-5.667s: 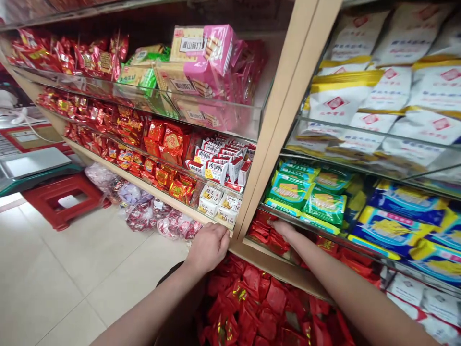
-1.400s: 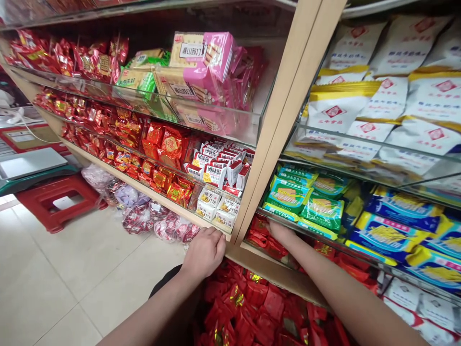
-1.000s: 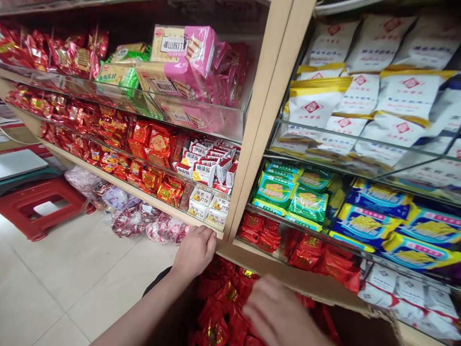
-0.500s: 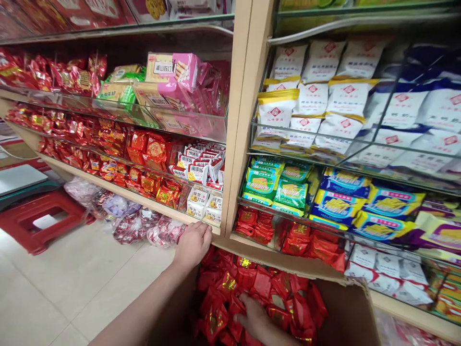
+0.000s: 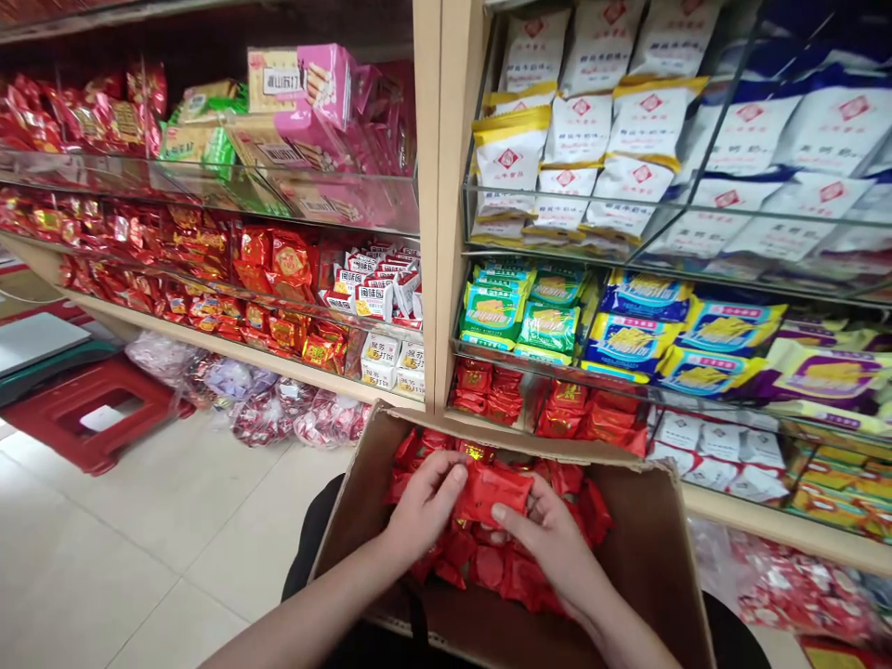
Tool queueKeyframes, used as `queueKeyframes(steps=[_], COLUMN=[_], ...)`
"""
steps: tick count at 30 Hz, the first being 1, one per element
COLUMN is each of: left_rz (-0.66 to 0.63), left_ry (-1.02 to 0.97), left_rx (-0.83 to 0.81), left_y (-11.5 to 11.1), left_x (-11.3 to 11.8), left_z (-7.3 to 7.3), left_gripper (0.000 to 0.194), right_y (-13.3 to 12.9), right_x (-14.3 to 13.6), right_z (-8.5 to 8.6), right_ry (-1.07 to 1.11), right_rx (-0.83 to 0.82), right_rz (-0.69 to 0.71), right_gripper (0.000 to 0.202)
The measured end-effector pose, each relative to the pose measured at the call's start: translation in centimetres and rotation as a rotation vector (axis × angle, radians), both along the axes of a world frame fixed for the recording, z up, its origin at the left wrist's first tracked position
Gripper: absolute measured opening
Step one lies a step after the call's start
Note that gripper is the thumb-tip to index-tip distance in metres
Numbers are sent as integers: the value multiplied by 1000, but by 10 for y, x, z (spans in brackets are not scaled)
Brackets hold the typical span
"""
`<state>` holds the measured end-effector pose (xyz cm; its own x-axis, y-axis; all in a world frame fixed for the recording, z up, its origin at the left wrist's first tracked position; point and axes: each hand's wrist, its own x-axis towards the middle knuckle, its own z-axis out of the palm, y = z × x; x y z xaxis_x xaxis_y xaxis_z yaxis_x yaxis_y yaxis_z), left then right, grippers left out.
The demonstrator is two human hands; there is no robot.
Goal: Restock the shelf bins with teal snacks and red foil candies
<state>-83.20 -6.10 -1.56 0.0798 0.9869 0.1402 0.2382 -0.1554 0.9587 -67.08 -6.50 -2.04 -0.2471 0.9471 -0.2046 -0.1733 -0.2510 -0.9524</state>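
Over an open cardboard box (image 5: 627,581), my right hand (image 5: 550,539) grips a small shiny red packet (image 5: 496,494) by its right end, thumb in front and fingers behind. My left hand (image 5: 425,502) is closed at the packet's left end, its thumb and forefinger curled together; some of its fingers are hidden. Many similar red packets (image 5: 488,567) lie loose inside the box beneath both hands. The box stands against the shelf front, between dark-clothed legs.
Shelves with clear fronts hold white packets (image 5: 508,158), green packets (image 5: 491,311), blue and yellow packets (image 5: 631,339) and pink biscuit packs (image 5: 324,88). A wooden upright (image 5: 440,232) divides them. Filled plastic bags (image 5: 268,409) and a red stool (image 5: 90,418) are on the tiled floor, left.
My left hand has left the box's rim and come over the middle. My right hand has risen from among the packets with a red packet. The view has tilted lower.
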Motion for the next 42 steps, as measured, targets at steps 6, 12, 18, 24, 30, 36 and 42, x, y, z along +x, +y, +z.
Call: queueKeyframes(steps=[6,12,18,24,30,36,42], left_rz=[89,132,177,-153,-285,-232,-152], left_ry=[-118,-200,-336,-750,-1162,-1178,-1011], left_rx=[-32,-66,-138,-829,-711,-548,-472], left_y=[1,-6,-5,-3,1,4,2], left_x=[29,36,37,27,20,20,25], left_z=[-10,-14,-18,10,33,30,25], left_gripper=[34,33,35,43,22,36,24], right_y=[-8,-6,-2,3,-12,-15,-14], right_x=[-10,-12,-6,15,17,4,1], right_z=[-9,-21,-20,-3,7,-5,-10], right_ry=[-280,-248,-435,-715,-579,-366,-236], right_rx=[290,237,466,1088,961,548,264], right_rz=[-289,-554,-559,-326,-107,-320,-275], right_gripper=[26,30,29,24,6,10,25])
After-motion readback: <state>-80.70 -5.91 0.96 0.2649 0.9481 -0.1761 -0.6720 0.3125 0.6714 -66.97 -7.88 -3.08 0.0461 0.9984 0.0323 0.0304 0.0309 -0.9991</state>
